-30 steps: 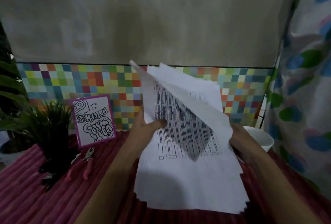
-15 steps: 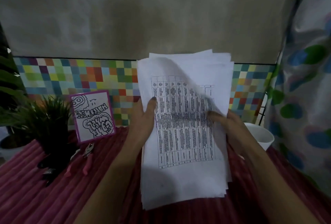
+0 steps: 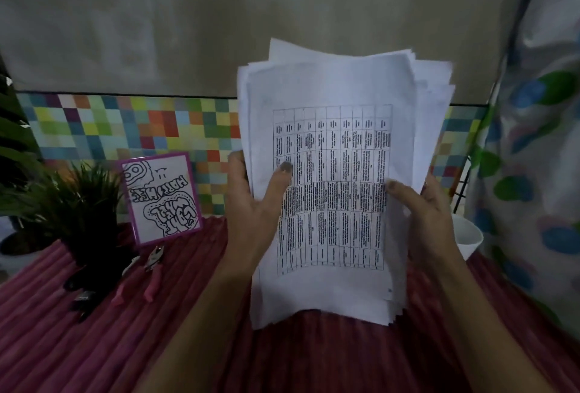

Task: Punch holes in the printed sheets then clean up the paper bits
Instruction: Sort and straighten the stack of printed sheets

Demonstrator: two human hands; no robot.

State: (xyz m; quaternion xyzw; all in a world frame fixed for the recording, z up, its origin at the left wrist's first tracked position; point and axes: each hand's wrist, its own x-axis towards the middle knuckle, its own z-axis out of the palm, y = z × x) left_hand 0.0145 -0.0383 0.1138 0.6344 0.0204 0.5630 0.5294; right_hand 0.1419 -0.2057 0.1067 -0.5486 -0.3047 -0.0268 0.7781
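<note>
1. Head view: a stack of printed sheets (image 3: 332, 191) is held upright at the centre of the frame, its lower edge just above or resting on the red ribbed counter (image 3: 94, 345); contact cannot be confirmed.

2. Change noted: a second ago the top pages were fanned and curled forward, and half a second ago one page was being smoothed down. Now the stack is squared, with a printed table facing the camera and only the upper edges splayed.

3. Grips: the left edge is pinched by the left hand (image 3: 251, 210), thumb pressed on the front and fingers behind. The right edge is clamped by the right hand (image 3: 423, 220) in the same manner.

4. Meaning for the task: the sheets appear to be gathered and aligned for punching. No punching is judged to have begun, and no paper bits are seen on the counter.

5. Tool: the pink-handled punch pliers (image 3: 150, 273) are left lying at lower left of the frame, well apart from both hands, beside a dark potted plant (image 3: 78, 220) and below a purple-framed card (image 3: 161, 198).

6. Hidden or unclear: the fingers behind the stack are concealed, and the text in the table is too small to read. A white bowl (image 3: 467, 235) at right is largely covered by the right wrist. A dark object at the foot of the plant cannot be identified in the dim light.
</note>
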